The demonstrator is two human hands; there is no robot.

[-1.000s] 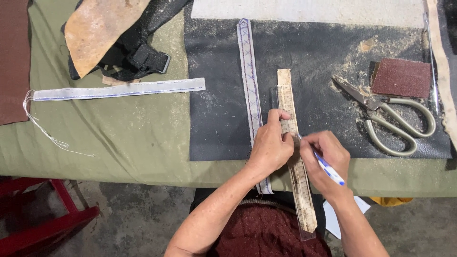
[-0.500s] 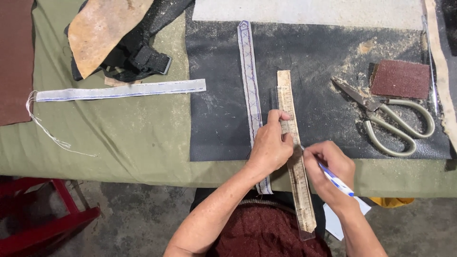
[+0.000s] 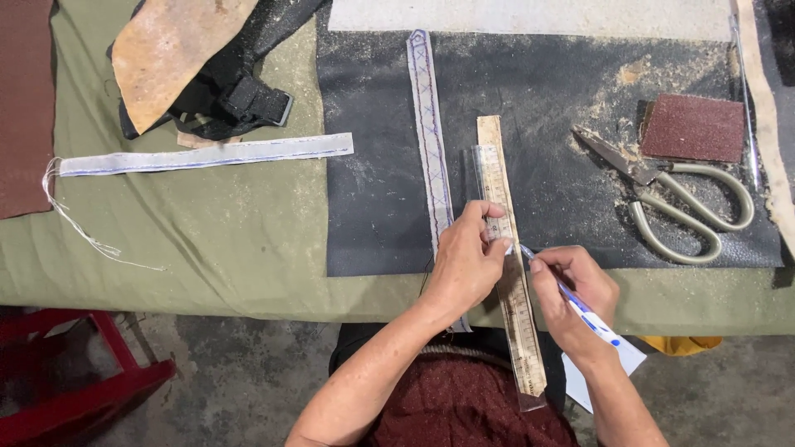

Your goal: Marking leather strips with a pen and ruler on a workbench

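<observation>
Low in the middle of the frame, the left hand [image 3: 465,266] presses a clear ruler [image 3: 493,199] flat onto a narrow wooden strip [image 3: 511,273], fingers closed down on both, while the right hand [image 3: 575,290] pinches a blue and white pen [image 3: 571,298] with its tip at the ruler's right edge. By the look of it the marking is mid-way: the strip's upper part lies on the black mat [image 3: 563,165], its lower end juts past the tabletop [image 3: 207,240] edge toward the person's lap, and I cannot tell which marks are already on it. Just left lies a grey stitched band [image 3: 428,132]. Scissors [image 3: 679,203] and a brown sanding block [image 3: 694,127] sit well apart at right, leaving open mat between.
</observation>
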